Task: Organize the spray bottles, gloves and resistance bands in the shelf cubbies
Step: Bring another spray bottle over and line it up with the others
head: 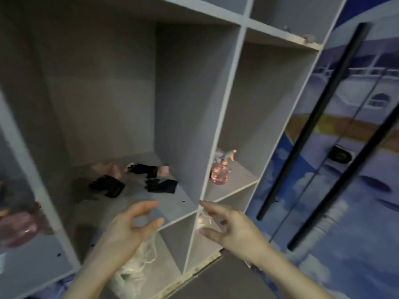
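Several black and pink gloves lie scattered on the floor of the tall middle cubby of the grey shelf. A pink spray bottle with an orange and grey trigger stands in the cubby to the right. Another pink spray bottle sits in the left cubby, blurred. Pale, cord-like resistance bands lie in the low cubby under my left hand, whose fingers are apart and hold nothing. My right hand hovers at the shelf's front edge, fingers spread; something pale behind them is too blurred to name.
A glass door with two long black bar handles stands right of the shelf. The upper cubbies look bare. The shelf's bottom front edge is chipped. Dark floor lies below it.
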`<state>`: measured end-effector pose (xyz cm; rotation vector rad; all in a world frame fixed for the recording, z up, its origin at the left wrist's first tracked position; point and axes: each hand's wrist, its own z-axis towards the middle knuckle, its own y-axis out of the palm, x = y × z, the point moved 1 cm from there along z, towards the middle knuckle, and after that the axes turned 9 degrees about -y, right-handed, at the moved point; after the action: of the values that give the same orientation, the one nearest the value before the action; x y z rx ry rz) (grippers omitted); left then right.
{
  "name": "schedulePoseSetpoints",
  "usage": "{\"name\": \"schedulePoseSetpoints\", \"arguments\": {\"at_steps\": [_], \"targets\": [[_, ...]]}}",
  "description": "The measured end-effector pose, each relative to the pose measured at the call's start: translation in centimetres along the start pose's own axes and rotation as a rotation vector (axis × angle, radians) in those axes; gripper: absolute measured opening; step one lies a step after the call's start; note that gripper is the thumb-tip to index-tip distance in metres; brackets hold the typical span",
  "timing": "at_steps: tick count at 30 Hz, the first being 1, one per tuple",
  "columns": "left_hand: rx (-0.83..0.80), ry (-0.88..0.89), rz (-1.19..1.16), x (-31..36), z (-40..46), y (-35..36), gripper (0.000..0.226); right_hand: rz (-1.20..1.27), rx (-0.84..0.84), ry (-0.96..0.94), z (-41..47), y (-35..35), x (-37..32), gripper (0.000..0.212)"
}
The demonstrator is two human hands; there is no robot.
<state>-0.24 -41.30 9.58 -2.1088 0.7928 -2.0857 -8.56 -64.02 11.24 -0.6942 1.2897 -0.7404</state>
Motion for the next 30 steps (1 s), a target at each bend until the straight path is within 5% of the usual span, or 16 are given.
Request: {"name": "schedulePoseSetpoints", "arguments": {"at_steps": [6, 15, 30], "targets": [[-0.017, -0.029, -0.072, 3.7, 1.9, 9.8, 0.03, 0.033, 0.054, 0.076, -2.4, -5.6, 8.2, 0.06], [-0.062, 0.043, 0.02, 7.9, 11.9, 16.8, 0.035, 0.092, 0.108, 0.043, 5.4, -9.9, 15.1, 0.059], [-0.014, -0.08, 0.217, 11.0, 28.1, 24.9, 0.055, -0.113, -0.116, 0.0, 23.8, -13.7, 29.0, 0.063]]}}
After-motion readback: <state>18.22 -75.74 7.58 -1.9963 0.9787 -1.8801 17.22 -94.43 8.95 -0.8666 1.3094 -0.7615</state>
